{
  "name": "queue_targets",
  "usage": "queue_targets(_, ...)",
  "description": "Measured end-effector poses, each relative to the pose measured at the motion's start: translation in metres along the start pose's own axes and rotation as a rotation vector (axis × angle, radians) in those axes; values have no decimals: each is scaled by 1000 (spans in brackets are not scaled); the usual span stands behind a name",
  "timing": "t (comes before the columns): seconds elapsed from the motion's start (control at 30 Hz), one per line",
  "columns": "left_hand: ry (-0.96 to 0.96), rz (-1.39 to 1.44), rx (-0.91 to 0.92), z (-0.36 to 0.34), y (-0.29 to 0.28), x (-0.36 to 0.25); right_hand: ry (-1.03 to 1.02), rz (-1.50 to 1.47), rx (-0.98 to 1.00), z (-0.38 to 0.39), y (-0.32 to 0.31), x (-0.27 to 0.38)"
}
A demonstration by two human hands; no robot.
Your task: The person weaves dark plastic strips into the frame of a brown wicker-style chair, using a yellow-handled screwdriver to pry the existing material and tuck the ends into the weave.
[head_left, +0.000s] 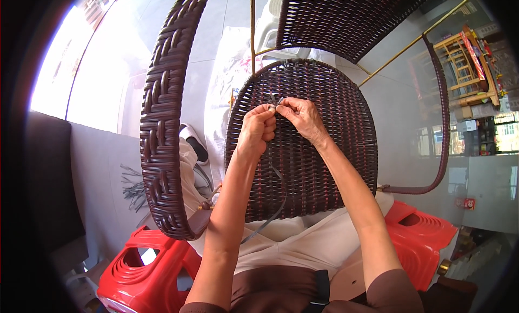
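Observation:
Above the dark brown woven seat (346,110) of a wicker chair, my two hands meet close together. My left hand (257,130) is closed, its thumb and forefinger pinching a thin dark grey weaving strip (281,191). The strip's tail hangs from this hand over the seat's near edge toward my lap. Tip to tip with the left, my right hand (301,117) pinches the strip too, and short ends stick out past the fingertips. How the strip is looped between the fingers is too small to tell.
A thick braided armrest (162,107) curves up at the left; a thinner wrapped one (444,113) bends at the right. The woven backrest (346,21) stands beyond the seat between brass-coloured rods. Red plastic stools (419,240) flank my legs. Loose dark strips (135,188) lie at left.

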State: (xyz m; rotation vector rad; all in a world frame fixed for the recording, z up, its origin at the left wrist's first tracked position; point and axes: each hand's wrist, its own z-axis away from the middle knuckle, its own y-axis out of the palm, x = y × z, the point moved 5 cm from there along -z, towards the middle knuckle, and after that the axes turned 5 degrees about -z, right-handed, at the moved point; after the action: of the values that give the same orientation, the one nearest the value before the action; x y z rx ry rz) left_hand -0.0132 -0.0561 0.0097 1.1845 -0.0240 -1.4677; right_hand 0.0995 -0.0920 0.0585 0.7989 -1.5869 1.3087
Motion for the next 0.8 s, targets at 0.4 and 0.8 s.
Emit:
queue_targets(0.4,36,35,8,-1,0,1,2,-38,-46,5,1,-2)
queue_targets(0.8,80,38,-18,1,2,1,19,-4,17,1,0,-3)
